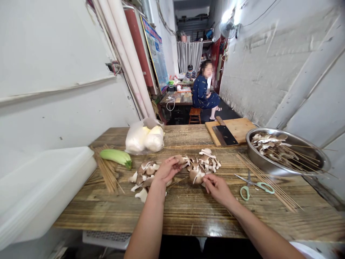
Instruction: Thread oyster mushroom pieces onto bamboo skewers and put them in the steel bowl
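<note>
The mushroom piece (182, 160) at my left fingertips is clamped between the thumb and fingers of my left hand (170, 169). Thumb and forefinger of my right hand (217, 186) are together on the edge of a browner mushroom cap (196, 177), just to the left of that hand. Between my hands and a little beyond them lies a loose heap of mushrooms (208, 161); a second heap (145, 175) sits just left of my left hand, partly hidden by it.

Farther left of that hand are a green squash (114, 157) and a bundle of thin sticks (106, 176), with a white container (48, 190) beyond them. A plastic bag (136, 138) of pale, round things stands ahead of my left hand. To the right of my right hand lie scissors (250, 182), then loose skewers (280, 194), and past those a metal bowl (258, 162) of mushrooms with skewers. Ahead of my right hand, a cleaver (225, 136) rests on a cutting board (244, 129). Well beyond both hands, a person in dark blue (201, 91) sits on a stool (194, 113).
</note>
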The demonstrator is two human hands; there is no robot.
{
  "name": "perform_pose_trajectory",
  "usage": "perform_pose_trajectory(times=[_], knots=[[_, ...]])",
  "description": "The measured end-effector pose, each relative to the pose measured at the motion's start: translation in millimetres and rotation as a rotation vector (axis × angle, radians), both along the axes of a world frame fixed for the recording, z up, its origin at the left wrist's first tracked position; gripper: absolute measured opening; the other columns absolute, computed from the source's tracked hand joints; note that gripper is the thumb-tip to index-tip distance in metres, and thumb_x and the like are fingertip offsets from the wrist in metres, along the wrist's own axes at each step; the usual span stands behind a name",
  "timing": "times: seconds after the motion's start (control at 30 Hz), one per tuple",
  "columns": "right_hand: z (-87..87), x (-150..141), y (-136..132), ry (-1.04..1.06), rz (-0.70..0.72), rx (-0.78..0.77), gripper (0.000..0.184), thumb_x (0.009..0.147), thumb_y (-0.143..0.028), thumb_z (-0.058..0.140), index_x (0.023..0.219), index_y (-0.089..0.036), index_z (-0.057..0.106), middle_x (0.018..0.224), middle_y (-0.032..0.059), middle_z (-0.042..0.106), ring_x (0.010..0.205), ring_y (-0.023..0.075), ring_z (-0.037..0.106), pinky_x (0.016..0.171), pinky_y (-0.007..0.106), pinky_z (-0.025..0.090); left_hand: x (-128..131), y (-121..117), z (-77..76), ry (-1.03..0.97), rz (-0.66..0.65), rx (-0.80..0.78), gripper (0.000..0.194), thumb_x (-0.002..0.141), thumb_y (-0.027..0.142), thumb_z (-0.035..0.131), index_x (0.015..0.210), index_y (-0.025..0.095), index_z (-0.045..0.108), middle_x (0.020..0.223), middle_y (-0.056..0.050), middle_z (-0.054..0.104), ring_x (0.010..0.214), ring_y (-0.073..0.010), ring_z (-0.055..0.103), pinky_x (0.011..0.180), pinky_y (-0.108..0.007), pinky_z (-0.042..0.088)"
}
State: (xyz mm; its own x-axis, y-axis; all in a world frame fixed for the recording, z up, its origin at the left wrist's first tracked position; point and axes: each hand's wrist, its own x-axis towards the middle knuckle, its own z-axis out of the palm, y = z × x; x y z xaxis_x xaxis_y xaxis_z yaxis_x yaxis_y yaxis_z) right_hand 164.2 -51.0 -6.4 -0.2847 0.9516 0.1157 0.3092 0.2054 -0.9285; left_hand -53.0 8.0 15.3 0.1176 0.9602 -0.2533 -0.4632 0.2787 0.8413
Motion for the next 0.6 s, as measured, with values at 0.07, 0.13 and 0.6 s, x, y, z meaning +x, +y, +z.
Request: perform_pose_trajectory(times=[0.07, 0.13, 0.6], knots=[[-0.1, -0.1, -0.7, 0.007, 0.003, 0.002, 0.027, 0.086, -0.035, 0.042, 0.067, -0.018, 0.050, 0.046, -0.0048, 0.045, 0.045, 0.0099, 0.042, 0.050, 0.021, 0.033, 4.1, 0.4, 0.0, -0.138, 0.035, -0.058, 0.009, 0.067, 0.011, 0.063, 0.076, 0.013, 0.061, 0.071, -0.003, 0.064, 0.070, -0.0130, 0.061, 0.074, -0.031, 0.050], [0.5, -0.4, -1.4, 0.017, 0.005, -0.001, 0.026, 0.086, -0.035, 0.042, 0.068, -0.018, 0.050, 0.046, -0.0050, 0.045, 0.045, 0.0099, 0.042, 0.049, 0.021, 0.033, 7.1, 1.6, 0.2, -0.240, 0.070, -0.086, 0.010, 0.070, 0.004, 0.058, 0.076, 0.012, 0.061, 0.069, -0.004, 0.064, 0.070, -0.0131, 0.062, 0.077, -0.032, 0.050], [0.6, -3.1, -2.9, 0.023, 0.026, -0.009, 0.027, 0.086, -0.035, 0.042, 0.066, -0.019, 0.049, 0.046, -0.0049, 0.043, 0.044, 0.0098, 0.040, 0.048, 0.021, 0.031, 7.6, 6.1, -2.7, -0.352, 0.131, -0.109, 0.009, 0.074, 0.006, 0.059, 0.081, 0.011, 0.062, 0.080, -0.006, 0.066, 0.071, -0.0109, 0.061, 0.061, -0.020, 0.050]])
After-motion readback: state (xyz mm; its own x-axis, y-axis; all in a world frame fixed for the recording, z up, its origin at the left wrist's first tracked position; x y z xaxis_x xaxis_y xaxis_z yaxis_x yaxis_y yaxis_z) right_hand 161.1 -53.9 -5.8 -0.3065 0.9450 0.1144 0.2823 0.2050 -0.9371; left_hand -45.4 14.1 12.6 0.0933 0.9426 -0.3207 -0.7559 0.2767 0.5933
